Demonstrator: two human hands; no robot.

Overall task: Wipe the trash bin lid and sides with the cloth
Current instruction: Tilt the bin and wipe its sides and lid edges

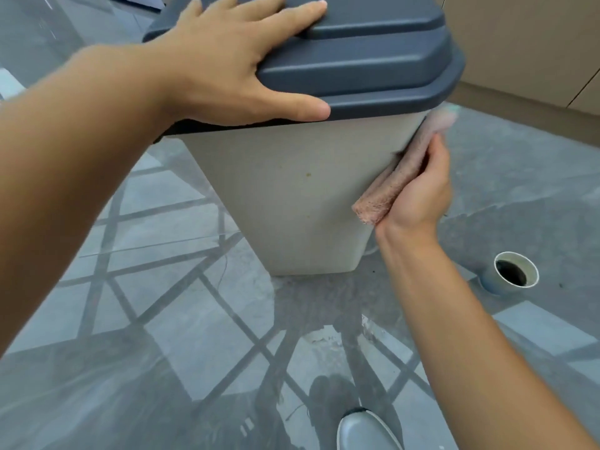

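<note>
A grey tiled floor [181,319] crossed by dark shadow lines carries the trash bin [292,196], with beige cabinet fronts [526,43] behind it and an open pipe end [516,272] set into the floor to its right. The bin has a pale body and a dark grey lid [373,50], and it leans toward the right. The left hand [233,63] lies flat and open on the lid, fingers spread, thumb along the lid's front rim. The right hand [422,190] presses a folded pink cloth [399,177] against the bin's right side, its grip closed on the cloth. A grey shoe tip [367,430] shows at the floor's near edge.
</note>
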